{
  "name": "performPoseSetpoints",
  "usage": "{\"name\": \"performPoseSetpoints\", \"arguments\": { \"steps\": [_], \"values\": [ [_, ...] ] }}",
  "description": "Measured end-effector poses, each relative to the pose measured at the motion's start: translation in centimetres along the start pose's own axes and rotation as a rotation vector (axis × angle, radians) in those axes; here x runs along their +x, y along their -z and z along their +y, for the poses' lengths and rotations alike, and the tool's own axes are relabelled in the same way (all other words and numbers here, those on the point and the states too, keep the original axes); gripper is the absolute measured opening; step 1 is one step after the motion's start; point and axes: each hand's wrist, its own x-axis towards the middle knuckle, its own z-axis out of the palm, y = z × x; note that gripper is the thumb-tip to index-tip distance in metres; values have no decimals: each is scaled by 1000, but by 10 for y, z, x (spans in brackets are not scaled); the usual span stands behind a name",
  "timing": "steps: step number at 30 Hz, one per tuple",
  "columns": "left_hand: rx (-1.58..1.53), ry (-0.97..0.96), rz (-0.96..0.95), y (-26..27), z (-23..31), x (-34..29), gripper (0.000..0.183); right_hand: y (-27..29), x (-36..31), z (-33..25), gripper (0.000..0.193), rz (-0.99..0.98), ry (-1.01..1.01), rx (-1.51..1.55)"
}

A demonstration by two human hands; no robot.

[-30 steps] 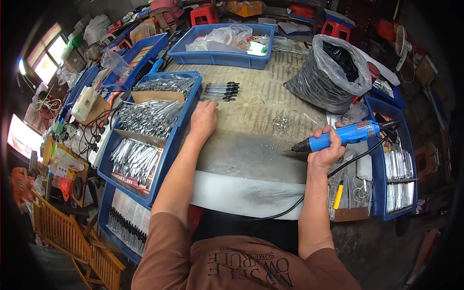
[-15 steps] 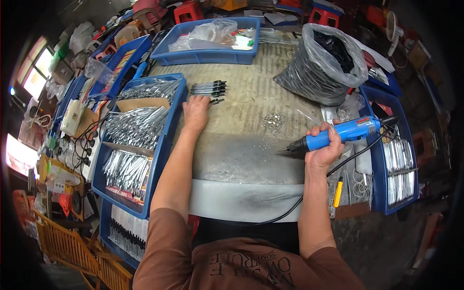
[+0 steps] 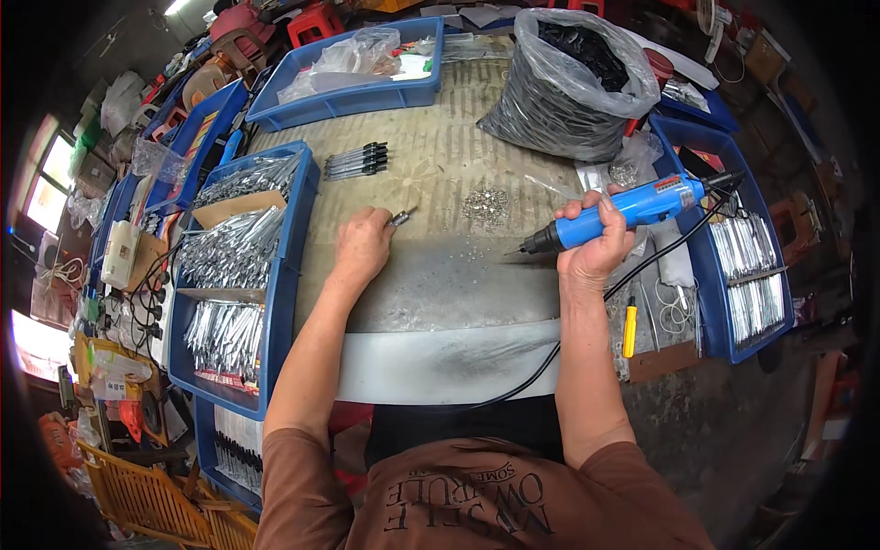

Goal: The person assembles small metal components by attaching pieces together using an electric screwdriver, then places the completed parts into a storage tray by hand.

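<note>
My left hand (image 3: 364, 244) is closed over the left middle of the table, holding a pen (image 3: 401, 216). Only the pen's short dark-and-silver end sticks out past my fingertips; the rest is hidden. Beyond that hand lies a small row of silver pens (image 3: 357, 163) with black ends, side by side. My right hand (image 3: 598, 236) is wrapped round a blue electric screwdriver (image 3: 632, 209), held above the table's right side. Its thin bit points left, and a black cord (image 3: 653, 261) runs from its back end. Between the hands, toward the back, tiny shiny metal pieces (image 3: 485, 205) lie in a loose heap.
At the left, a blue tray (image 3: 310, 215) holds several heaps of silver pen parts. A clear bag (image 3: 559, 119) of dark pieces stands back right. Another blue tray (image 3: 367, 94) with plastic bags sits behind. A yellow-handled tool (image 3: 630, 330) and a right-hand blue tray (image 3: 759, 346) lie nearby.
My left hand has drawn back from the row of pens toward me with one pen in it. The right hand still holds the screwdriver at much the same place. The view has shifted slightly.
</note>
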Motion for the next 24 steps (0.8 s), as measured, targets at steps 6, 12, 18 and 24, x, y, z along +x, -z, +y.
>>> {"name": "performPoseSetpoints", "arguments": {
  "steps": [6,12,18,24],
  "values": [
    [-127,-378,35,-3,41,2,33,1,1,1,36,-2,12,11],
    [-27,-493,-28,-29,66,13,38,0,2,1,34,11,10,36],
    [97,-563,-87,-32,67,3,37,0,2,0,34,1,9,23],
    [106,-605,-167,-2,61,-30,37,1,3,-1,35,-5,6,29]
  ]
}}
